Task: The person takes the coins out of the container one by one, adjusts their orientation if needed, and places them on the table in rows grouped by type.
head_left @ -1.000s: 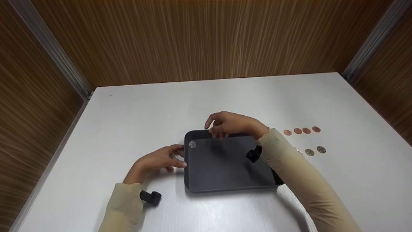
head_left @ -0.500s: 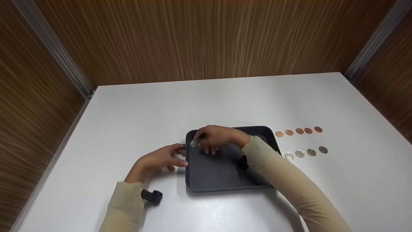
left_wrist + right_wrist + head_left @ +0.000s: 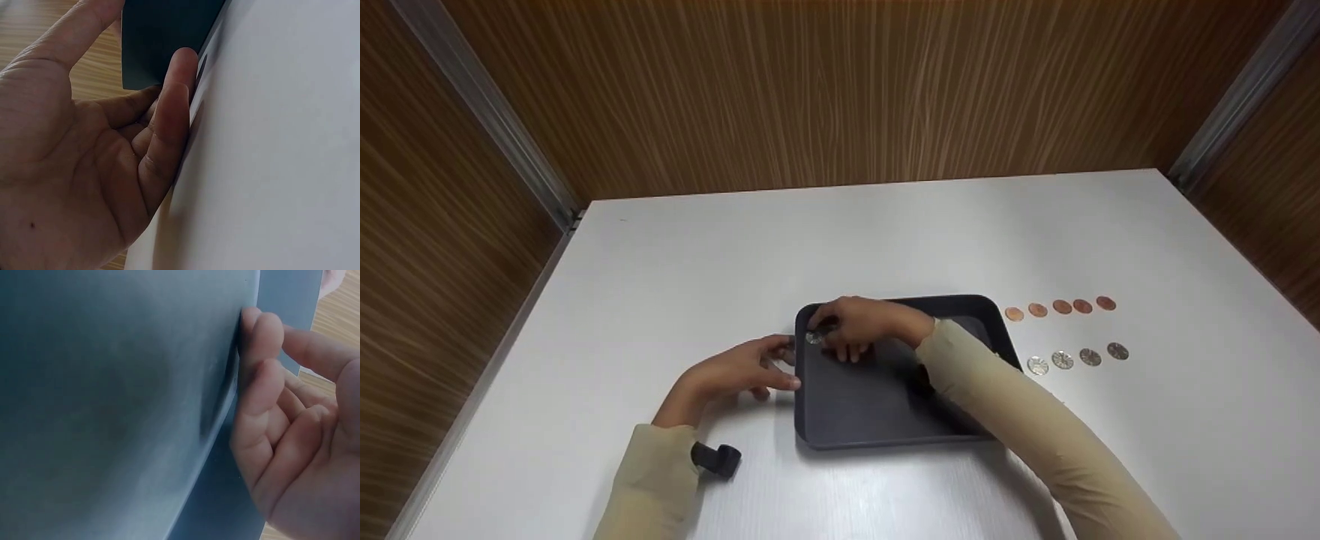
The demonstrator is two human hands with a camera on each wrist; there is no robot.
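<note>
Fingertips of the right hand (image 3: 861, 327) pinch a small silver coin (image 3: 813, 338) in the shallow dark grey plastic tray's (image 3: 885, 409) far-left corner. Left hand (image 3: 742, 370) rests relaxed against its left wall. Risk: the thin coin slips, since little edge is exposed.

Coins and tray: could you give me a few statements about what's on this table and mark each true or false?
1. The black tray sits on the white table. True.
2. Five copper coins lie in a row right of the tray. True.
3. The silver coins beside the tray are stacked in a pile. False: they lie flat in a row.
4. The right hand is by the tray's near right corner. False: it reaches the far left corner, at a silver coin.
5. The left hand touches the tray's left edge. True.
</note>
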